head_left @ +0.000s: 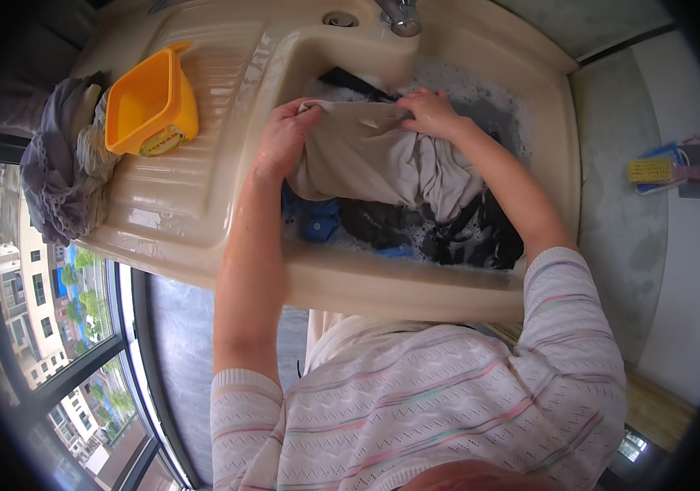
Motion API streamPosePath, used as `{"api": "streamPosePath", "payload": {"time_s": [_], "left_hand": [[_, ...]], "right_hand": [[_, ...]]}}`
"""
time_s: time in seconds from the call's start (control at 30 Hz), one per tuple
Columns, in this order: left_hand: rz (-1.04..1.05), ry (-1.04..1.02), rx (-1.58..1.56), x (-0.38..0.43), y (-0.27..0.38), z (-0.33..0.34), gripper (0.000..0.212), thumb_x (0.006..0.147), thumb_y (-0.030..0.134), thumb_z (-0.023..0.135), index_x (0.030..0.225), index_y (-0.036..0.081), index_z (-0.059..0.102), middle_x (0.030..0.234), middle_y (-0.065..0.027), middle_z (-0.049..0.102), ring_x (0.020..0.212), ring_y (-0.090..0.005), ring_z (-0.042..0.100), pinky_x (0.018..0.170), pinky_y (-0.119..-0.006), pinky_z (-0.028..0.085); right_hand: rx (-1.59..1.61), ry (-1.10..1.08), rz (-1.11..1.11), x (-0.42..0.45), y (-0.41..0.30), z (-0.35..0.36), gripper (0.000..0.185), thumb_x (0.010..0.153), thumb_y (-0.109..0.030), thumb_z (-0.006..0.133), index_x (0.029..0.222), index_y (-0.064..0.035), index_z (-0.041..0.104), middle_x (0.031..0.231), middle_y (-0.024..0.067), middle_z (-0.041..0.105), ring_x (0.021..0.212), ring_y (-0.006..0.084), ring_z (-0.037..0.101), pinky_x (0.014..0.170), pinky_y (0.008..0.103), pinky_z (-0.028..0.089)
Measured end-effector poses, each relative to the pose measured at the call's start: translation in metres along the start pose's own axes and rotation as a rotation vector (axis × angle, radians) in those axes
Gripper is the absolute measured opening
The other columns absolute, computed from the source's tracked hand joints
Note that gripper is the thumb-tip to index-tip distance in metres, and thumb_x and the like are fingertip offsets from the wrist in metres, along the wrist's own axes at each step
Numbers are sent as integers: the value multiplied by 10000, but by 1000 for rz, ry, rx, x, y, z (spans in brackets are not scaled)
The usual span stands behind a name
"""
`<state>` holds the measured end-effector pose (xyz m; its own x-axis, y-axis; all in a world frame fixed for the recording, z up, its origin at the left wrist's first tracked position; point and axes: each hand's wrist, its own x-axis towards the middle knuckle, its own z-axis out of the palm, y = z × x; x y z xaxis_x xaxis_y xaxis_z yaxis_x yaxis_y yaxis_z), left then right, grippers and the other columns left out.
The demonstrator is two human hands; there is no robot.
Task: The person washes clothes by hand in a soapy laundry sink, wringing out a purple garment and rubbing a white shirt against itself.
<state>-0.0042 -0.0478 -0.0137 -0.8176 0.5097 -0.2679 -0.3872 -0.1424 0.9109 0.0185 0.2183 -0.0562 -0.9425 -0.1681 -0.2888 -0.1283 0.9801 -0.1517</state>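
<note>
A wet beige-grey cloth garment (362, 153) is stretched between my hands over the basin. My left hand (285, 135) grips its upper left corner, thumb on top. At its upper right edge, my right hand (433, 113) has its fingers on the fabric; how firmly they hold it is hard to tell. The garment's right part hangs in bunched folds. Below and around it, dark clothes (472, 233) and a blue cloth (319, 221) lie in soapy water.
The beige sink (399, 294) has a ribbed drainboard on the left, bearing an orange plastic container (187, 101) and grey lacy cloth (58, 166). A metal faucet (402, 21) stands at the back. Brushes (653, 170) hang at the right wall.
</note>
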Motion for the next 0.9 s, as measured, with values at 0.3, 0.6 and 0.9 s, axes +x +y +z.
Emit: {"api": "streamPosePath", "payload": {"time_s": [0.3, 0.6, 0.9], "left_hand": [[20, 112, -21, 7, -16, -3, 207, 807, 162, 535, 959, 23, 557, 851, -25, 577, 758, -103, 519, 717, -240, 419], [4, -107, 559, -13, -2, 47, 257, 675, 122, 686, 893, 28, 590, 781, -14, 578, 747, -101, 522, 755, -226, 401], [25, 115, -652, 19, -52, 101, 166, 730, 20, 494, 879, -13, 561, 855, -114, 583, 842, -238, 555, 786, -362, 453]], "right_hand": [[1096, 75, 40, -38, 44, -37, 197, 734, -188, 626, 838, -24, 595, 736, 1, 571, 707, 69, 484, 675, 218, 383], [1615, 182, -114, -87, 43, -59, 158, 758, -130, 604, 882, -46, 554, 785, -20, 547, 735, 69, 500, 665, 213, 406], [1730, 39, -237, -107, 48, -51, 206, 694, -79, 648, 882, -46, 570, 742, 0, 563, 725, 102, 544, 691, 257, 452]]}}
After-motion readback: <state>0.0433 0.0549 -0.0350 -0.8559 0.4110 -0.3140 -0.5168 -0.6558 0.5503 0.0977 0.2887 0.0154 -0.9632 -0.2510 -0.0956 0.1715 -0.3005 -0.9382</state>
